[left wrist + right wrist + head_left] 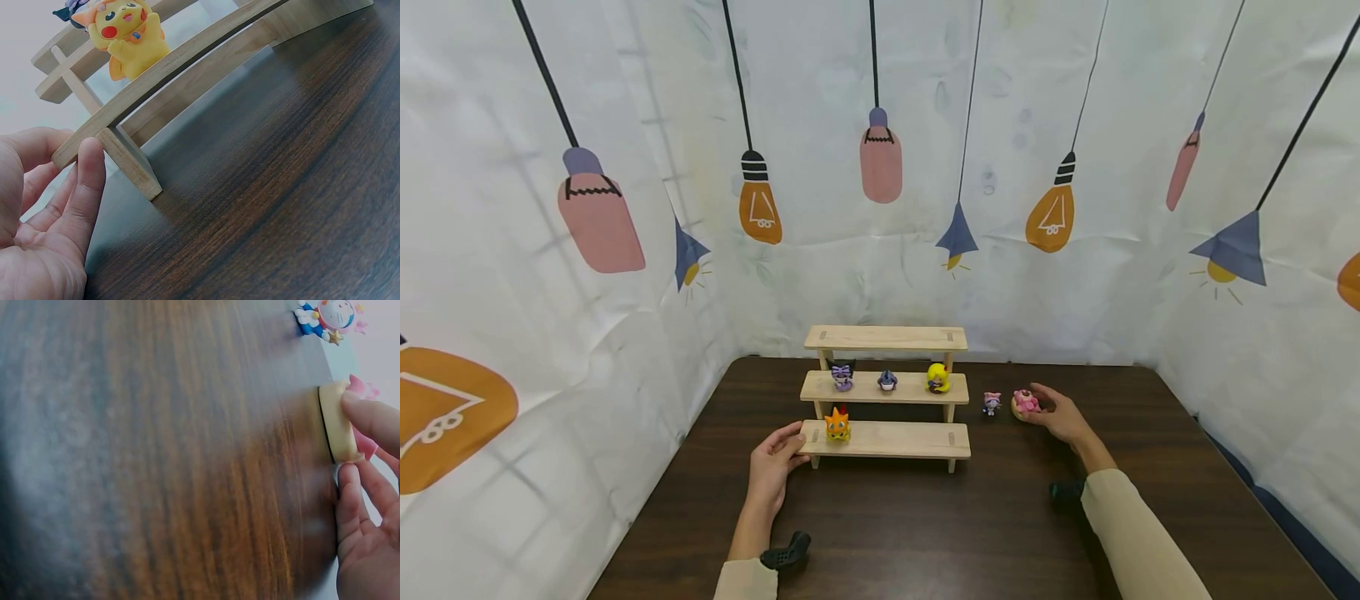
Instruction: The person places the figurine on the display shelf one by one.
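Observation:
My left hand [772, 468] pinches the left end of the lowest step of a three-tier wooden display stand [887, 439]. In the left wrist view, a yellow figurine with red cheeks [135, 47] stands on that step close to the fingers. On the right, my right hand [1063, 417] grips a pink figurine with a round cream-yellow base [1025, 403] at the tabletop. The right wrist view shows thumb and fingers on the base [337, 423], partly covering the pink top. Just left of it stands a small pink-and-blue figurine [992, 403], apart from the hand.
On the middle step stand a purple figurine with black ears [842, 377], a small blue-grey figurine [887, 381] and a yellow-haired figurine [937, 378]. The stand rests on a dark wooden table [925, 533]. Behind it hangs a white cloth [880, 275] with printed lamps.

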`<state>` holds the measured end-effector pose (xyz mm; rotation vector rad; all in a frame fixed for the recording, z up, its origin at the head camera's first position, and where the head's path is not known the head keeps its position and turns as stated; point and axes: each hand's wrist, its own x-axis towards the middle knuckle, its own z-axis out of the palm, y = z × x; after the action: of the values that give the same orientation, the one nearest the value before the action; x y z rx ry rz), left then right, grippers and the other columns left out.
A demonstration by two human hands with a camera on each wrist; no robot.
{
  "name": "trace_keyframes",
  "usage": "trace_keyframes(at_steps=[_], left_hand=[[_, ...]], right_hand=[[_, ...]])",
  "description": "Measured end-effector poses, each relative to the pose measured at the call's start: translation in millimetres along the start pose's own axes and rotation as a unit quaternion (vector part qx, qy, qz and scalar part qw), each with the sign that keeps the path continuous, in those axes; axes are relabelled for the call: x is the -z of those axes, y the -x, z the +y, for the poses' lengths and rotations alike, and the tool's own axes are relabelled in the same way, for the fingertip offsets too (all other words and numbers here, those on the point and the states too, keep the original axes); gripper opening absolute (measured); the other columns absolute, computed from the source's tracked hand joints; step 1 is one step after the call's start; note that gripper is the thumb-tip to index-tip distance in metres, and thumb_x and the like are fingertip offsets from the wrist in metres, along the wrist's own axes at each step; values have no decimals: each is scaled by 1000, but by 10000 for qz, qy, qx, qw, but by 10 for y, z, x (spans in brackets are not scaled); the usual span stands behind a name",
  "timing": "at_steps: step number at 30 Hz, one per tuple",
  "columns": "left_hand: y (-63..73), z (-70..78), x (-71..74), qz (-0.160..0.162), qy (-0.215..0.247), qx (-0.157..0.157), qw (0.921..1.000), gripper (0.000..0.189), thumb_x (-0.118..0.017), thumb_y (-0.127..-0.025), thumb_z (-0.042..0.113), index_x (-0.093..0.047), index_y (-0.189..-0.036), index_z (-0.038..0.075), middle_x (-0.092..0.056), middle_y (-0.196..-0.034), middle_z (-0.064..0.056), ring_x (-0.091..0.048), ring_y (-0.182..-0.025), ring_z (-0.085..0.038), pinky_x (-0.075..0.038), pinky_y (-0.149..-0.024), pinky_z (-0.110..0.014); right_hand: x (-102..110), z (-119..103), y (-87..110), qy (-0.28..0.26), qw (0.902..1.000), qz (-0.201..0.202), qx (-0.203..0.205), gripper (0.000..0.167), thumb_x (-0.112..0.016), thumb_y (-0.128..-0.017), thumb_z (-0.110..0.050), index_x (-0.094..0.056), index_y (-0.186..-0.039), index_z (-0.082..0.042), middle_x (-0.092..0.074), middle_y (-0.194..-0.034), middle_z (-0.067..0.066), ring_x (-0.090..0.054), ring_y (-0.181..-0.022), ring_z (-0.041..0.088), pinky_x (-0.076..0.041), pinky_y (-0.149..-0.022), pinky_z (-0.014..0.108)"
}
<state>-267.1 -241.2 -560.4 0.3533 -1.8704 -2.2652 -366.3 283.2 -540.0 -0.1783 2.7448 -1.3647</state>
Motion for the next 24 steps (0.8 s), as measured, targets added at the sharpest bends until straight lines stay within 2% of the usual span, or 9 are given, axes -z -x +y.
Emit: trace_keyframes(at_steps=[11, 14, 19, 24], left_hand=[[-3, 12, -3, 36, -45, 72, 10000, 40, -69, -99, 11, -61, -135, -3, -73, -99, 4, -69, -78, -12, -63, -71, -25], [-2, 11, 0, 42, -11, 103, 9999, 40, -69, -99, 11, -61, -135, -2, -73, -98, 4, -69, -78, -13, -63, -71, -25], [1, 14, -2, -6, -24, 96, 10000, 42, -68, -99, 11, -60, -137, -3, -73, -98, 5, -69, -78, -12, -63, -71, -25], [-4, 14, -6, -12, -15, 83, 10000, 42, -69, -99, 12, -60, -137, -3, -72, -98, 5, -69, -79, -11, -63, -72, -25]], right_hand=[[8, -18, -13, 106, 9997, -178, -161, 70, -72, -98, -27, -40, -156, -5, -36, -158, 31, -53, -121, 42, -49, -103, 61], [0, -11, -20, 106, 9996, -142, -207, 68, -72, -97, -26, -42, -154, -6, -37, -158, 30, -55, -114, 37, -51, -100, 56], [-12, -3, -20, 50, 9998, -20, -214, 65, -74, -96, -24, -46, -152, -6, -43, -154, 28, -58, -101, 29, -53, -89, 40], [-25, 4, -8, -21, 9997, 146, -193, 62, -75, -95, -23, -49, -148, -5, -48, -150, 28, -59, -99, 27, -52, -84, 32]])
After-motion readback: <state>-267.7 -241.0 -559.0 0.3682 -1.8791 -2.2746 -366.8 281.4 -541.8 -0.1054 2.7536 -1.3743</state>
